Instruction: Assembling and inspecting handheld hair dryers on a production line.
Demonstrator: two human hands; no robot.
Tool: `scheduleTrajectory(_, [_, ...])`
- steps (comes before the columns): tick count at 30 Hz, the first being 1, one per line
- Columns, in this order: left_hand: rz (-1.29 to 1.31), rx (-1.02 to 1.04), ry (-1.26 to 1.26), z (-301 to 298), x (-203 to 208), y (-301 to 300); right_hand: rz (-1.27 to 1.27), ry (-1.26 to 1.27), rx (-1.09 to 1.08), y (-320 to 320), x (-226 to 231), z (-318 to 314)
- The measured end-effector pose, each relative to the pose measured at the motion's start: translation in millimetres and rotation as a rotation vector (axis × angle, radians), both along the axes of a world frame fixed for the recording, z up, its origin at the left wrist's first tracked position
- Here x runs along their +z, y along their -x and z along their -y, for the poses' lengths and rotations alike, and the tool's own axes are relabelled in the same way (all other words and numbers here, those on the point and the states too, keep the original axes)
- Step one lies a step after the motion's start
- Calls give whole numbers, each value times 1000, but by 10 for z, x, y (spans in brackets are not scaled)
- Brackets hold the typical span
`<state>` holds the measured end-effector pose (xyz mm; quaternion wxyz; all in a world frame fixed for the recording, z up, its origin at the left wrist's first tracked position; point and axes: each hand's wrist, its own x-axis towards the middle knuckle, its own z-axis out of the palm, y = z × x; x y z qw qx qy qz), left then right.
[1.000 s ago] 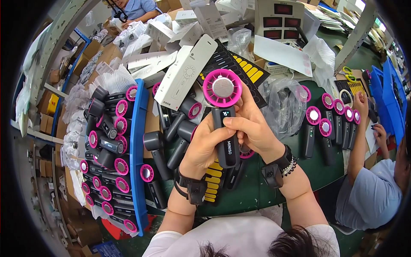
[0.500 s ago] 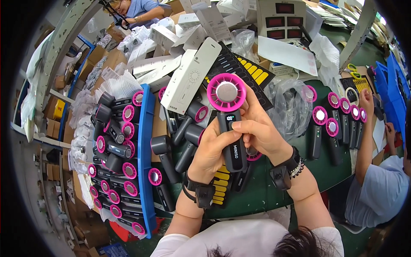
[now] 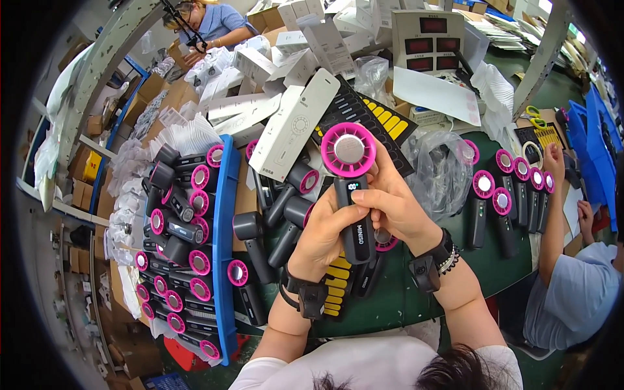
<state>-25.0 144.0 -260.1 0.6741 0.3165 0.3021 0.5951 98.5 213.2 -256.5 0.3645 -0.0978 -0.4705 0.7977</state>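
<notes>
Between both hands I hold a dark grey handheld fan [image 3: 357, 234] upright, its round pink-rimmed head at the top and a small display lit on the handle. My left hand [image 3: 323, 237] wraps the handle from the left, thumb across its front. From the other side my right hand [image 3: 398, 205] grips it, its thumb near the display and its fingers behind the head, partly hidden. Beneath my hands lie more fans and a black sheet with yellow strips [image 3: 337, 286]. A long white box [image 3: 294, 125] leans just beyond my left hand.
A blue tray [image 3: 224, 260] packed with similar fans stands at left. Several fans [image 3: 502, 201] lie at right near a co-worker's arm [image 3: 552, 214]. A clear plastic bag [image 3: 439, 172], a meter with dark red displays [image 3: 429, 42] and piled white boxes occupy the far side. Another person [image 3: 218, 26] sits beyond.
The fan and both hands sit slightly lower in the picture, while the whole scene has shifted a little. My grip on the fan looks the same.
</notes>
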Motion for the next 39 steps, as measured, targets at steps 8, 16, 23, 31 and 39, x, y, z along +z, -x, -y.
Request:
scheduleTrajectory(8, [-5, 40, 20, 97, 48, -57, 1, 25, -3, -29, 43, 105])
scheduleTrajectory(16, [-26, 26, 34, 16, -18, -57, 3, 25, -5, -45, -7, 19])
scheduleTrajectory(23, [-18, 22, 31, -5, -36, -33, -10, 5, -4, -18, -28, -1])
scheduleTrajectory(31, [5, -17, -33, -65, -48, -136, -29, 46, -2, -149, -29, -57])
scheduleTrajectory(39, [-3, 87, 2, 416, 109, 0, 0, 100, 60, 42, 21, 277])
